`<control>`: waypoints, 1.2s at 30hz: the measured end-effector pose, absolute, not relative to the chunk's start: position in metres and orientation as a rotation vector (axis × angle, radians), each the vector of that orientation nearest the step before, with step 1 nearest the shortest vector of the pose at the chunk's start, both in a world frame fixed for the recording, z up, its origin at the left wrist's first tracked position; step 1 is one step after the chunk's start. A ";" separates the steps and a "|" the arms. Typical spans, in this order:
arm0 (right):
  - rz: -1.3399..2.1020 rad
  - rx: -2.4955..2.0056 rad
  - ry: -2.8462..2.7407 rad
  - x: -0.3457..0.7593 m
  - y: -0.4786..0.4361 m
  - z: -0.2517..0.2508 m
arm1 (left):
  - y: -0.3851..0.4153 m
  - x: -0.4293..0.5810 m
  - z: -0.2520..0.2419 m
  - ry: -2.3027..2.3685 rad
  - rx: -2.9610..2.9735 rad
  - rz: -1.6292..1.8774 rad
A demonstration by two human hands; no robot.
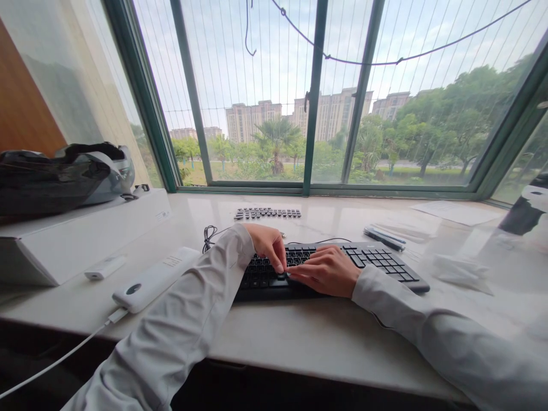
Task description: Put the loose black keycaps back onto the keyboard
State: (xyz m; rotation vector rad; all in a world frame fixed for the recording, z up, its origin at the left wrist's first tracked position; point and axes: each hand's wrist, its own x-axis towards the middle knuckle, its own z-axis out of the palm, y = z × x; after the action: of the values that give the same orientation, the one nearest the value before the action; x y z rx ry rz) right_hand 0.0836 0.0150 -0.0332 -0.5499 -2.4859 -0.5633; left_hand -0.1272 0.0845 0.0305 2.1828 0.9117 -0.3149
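Observation:
A black keyboard (381,262) lies on the pale marble sill (299,337) in front of me. My left hand (268,244) is over the keyboard's middle, fingers curled down, fingertips pinching at a key. My right hand (327,270) rests on the keys just to the right, fingers stretched leftward and close together, tips meeting the left hand's fingertips. What either hand grips, if anything, is too small to see. Rows of loose black keycaps (268,213) lie further back near the window.
A white power bank (156,279) with a white cable lies left of the keyboard, beside a small white device (105,267). A white box (81,234) bearing a dark helmet (60,177) stands at far left. A pen-like object (384,238) and papers (456,212) are at right.

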 end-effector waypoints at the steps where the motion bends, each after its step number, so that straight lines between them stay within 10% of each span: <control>1: -0.559 -0.557 -2.493 0.083 0.015 -0.033 | 0.084 -0.127 0.031 0.918 2.189 -0.317; 36: -0.412 -0.587 -2.609 0.082 0.012 -0.029 | 0.085 -0.124 0.026 0.969 2.065 -0.333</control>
State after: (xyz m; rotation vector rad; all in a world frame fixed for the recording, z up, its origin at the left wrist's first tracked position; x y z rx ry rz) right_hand 0.0816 0.0122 -0.0294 -0.5871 -2.6088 -0.4116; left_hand -0.1241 0.0851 0.0259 2.0652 0.9693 -0.3326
